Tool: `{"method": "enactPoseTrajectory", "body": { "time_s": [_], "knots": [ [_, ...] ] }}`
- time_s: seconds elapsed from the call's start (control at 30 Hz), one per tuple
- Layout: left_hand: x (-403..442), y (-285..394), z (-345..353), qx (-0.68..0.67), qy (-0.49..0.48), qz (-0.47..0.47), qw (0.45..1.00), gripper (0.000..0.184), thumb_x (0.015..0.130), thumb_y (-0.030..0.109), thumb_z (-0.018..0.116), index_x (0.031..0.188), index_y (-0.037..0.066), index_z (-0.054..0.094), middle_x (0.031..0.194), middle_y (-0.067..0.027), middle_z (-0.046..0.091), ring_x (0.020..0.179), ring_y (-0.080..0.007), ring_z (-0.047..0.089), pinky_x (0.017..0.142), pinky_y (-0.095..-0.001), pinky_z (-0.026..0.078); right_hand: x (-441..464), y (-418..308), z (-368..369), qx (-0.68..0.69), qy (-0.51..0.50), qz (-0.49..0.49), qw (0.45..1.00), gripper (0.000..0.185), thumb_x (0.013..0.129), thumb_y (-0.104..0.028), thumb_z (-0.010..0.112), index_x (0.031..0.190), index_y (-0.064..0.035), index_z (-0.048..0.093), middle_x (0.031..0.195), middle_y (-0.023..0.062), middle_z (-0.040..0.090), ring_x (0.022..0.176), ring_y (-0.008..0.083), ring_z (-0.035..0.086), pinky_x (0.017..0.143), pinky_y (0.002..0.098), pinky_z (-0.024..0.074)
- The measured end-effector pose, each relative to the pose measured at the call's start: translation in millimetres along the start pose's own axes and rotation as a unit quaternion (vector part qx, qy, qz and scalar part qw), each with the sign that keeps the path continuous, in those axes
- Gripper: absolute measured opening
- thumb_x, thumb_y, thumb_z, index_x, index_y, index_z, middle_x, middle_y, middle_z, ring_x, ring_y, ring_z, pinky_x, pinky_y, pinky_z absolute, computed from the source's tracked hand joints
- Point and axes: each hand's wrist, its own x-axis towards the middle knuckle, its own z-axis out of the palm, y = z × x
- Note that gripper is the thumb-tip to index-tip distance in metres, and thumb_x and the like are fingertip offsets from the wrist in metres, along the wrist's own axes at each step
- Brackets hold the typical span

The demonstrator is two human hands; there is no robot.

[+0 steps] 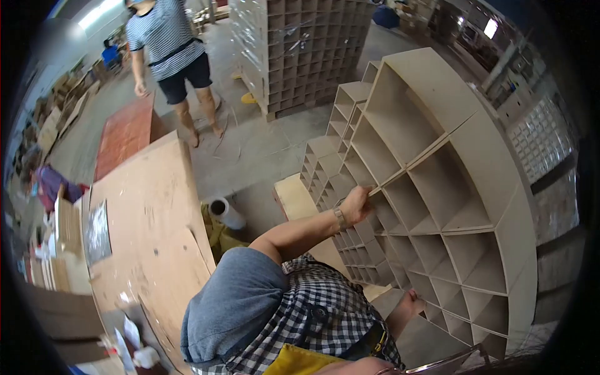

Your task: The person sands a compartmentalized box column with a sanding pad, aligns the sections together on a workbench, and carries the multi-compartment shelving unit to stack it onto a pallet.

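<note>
A tall stack of brown compartmented shelf units (459, 175), with open square cells and thin dividers, leans across the right of the head view. My left hand (357, 205), with a metal wristwatch, is closed around the edge of a unit where its dividers meet. Lower down, my right hand (409, 306) is closed at the near lower edge of the same stack; its fingertips are partly hidden. Smaller-celled units (362, 247) stand behind and beside my left hand on a pale board (294, 197).
A large plywood-topped table (150, 219) stands at left, beside a roll of clear film (226, 214). A wrapped stack of compartmented units (306, 56) is at the back. A person in a striped shirt (165, 37) stands near a red board (125, 134). Another person (53, 187) is at far left.
</note>
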Motion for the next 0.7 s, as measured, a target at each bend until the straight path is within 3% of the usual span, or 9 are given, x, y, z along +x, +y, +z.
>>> {"method": "enactPoseTrajectory", "body": {
  "time_s": [0.07, 0.17, 0.27, 0.33, 0.37, 0.43, 0.53, 0.57, 0.7],
  "knots": [
    [3, 39, 3, -0.047, -0.009, -0.028, 0.998, 0.023, 0.085, 0.006, 0.037, 0.099, -0.004, 0.052, 0.097, -0.0102, 0.057, 0.082, -0.0168, 0.059, 0.073, -0.0286, 0.05, -3, 39, -1, -0.346, 0.02, -0.126, 0.93, 0.013, 0.08, -0.008, 0.047, 0.086, 0.0019, 0.052, 0.077, 0.0078, 0.055, 0.063, 0.0168, 0.052, 0.055, 0.0246, 0.0431],
    [32, 71, -30, -0.041, 0.02, -0.048, 0.998, 0.024, 0.085, 0.01, 0.038, 0.098, -0.003, 0.053, 0.095, -0.0098, 0.058, 0.081, -0.0178, 0.059, 0.073, -0.0308, 0.05, 4, 77, 22, -0.167, 0.114, -0.095, 0.975, 0.013, 0.078, -0.005, 0.049, 0.084, 0.0061, 0.053, 0.08, 0.0093, 0.057, 0.069, 0.017, 0.054, 0.06, 0.0244, 0.0439],
    [63, 115, -41, -0.047, 0.049, -0.067, 0.995, 0.022, 0.084, 0.012, 0.038, 0.092, 0.0, 0.055, 0.088, -0.0082, 0.06, 0.077, -0.0168, 0.059, 0.067, -0.0301, 0.05, -8, 103, 75, -0.544, 0.14, -0.165, 0.811, 0.014, 0.075, -0.006, 0.047, 0.081, 0.0023, 0.057, 0.074, 0.0091, 0.059, 0.061, 0.0178, 0.054, 0.054, 0.0259, 0.0447],
    [54, 136, -43, -0.055, 0.071, -0.077, 0.993, 0.021, 0.084, 0.011, 0.038, 0.089, 0.002, 0.056, 0.085, -0.0073, 0.061, 0.074, -0.0163, 0.06, 0.064, -0.0292, 0.05, -18, 131, 87, -0.476, 0.132, -0.164, 0.854, 0.016, 0.075, -0.008, 0.045, 0.08, 0.0003, 0.058, 0.073, 0.0089, 0.059, 0.059, 0.0189, 0.054, 0.054, 0.027, 0.0455],
    [54, 142, -49, -0.036, 0.064, -0.076, 0.994, 0.02, 0.083, 0.011, 0.038, 0.086, 0.003, 0.057, 0.081, -0.0068, 0.061, 0.071, -0.0161, 0.06, 0.061, -0.0282, 0.049, -21, 143, 103, -0.279, 0.112, -0.148, 0.942, 0.017, 0.076, -0.009, 0.044, 0.081, -0.0004, 0.058, 0.073, 0.0088, 0.059, 0.059, 0.0196, 0.054, 0.055, 0.0276, 0.046],
    [64, 151, -66, -0.053, 0.068, -0.063, 0.994, 0.02, 0.083, 0.01, 0.038, 0.085, 0.003, 0.057, 0.081, -0.0065, 0.061, 0.071, -0.0162, 0.06, 0.061, -0.0283, 0.049, 19, 165, 51, -0.015, 0.063, -0.052, 0.997, 0.019, 0.08, -0.017, 0.048, 0.09, -0.0029, 0.054, 0.08, 0.0029, 0.053, 0.065, 0.0137, 0.049, 0.052, 0.0213, 0.0389],
    [91, 167, -95, -0.065, 0.039, -0.066, 0.995, 0.02, 0.082, 0.009, 0.039, 0.086, 0.003, 0.057, 0.082, -0.007, 0.06, 0.071, -0.0176, 0.059, 0.064, -0.0296, 0.049, -5, 176, 143, -0.128, 0.163, -0.069, 0.976, 0.018, 0.079, -0.014, 0.04, 0.081, -0.0042, 0.055, 0.073, 0.0061, 0.058, 0.058, 0.0199, 0.053, 0.053, 0.0271, 0.0447],
    [97, 167, -104, -0.067, 0.055, -0.058, 0.995, 0.02, 0.082, 0.009, 0.039, 0.087, 0.003, 0.057, 0.083, -0.0073, 0.06, 0.072, -0.0179, 0.059, 0.065, -0.0301, 0.049, 54, 199, 47, -0.094, 0.055, -0.045, 0.993, 0.017, 0.08, -0.017, 0.048, 0.088, -0.0033, 0.055, 0.077, 0.0029, 0.054, 0.063, 0.0153, 0.049, 0.052, 0.0237, 0.0406],
    [118, 171, -135, -0.073, 0.082, -0.051, 0.993, 0.021, 0.083, 0.008, 0.038, 0.088, 0.003, 0.057, 0.085, -0.0071, 0.06, 0.076, -0.0184, 0.058, 0.067, -0.0318, 0.049, 37, 227, 109, -0.028, 0.161, -0.017, 0.986, 0.013, 0.08, -0.016, 0.046, 0.086, -0.0082, 0.055, 0.076, 0.0019, 0.055, 0.062, 0.0153, 0.05, 0.05, 0.0237, 0.0402]
  ]
}}
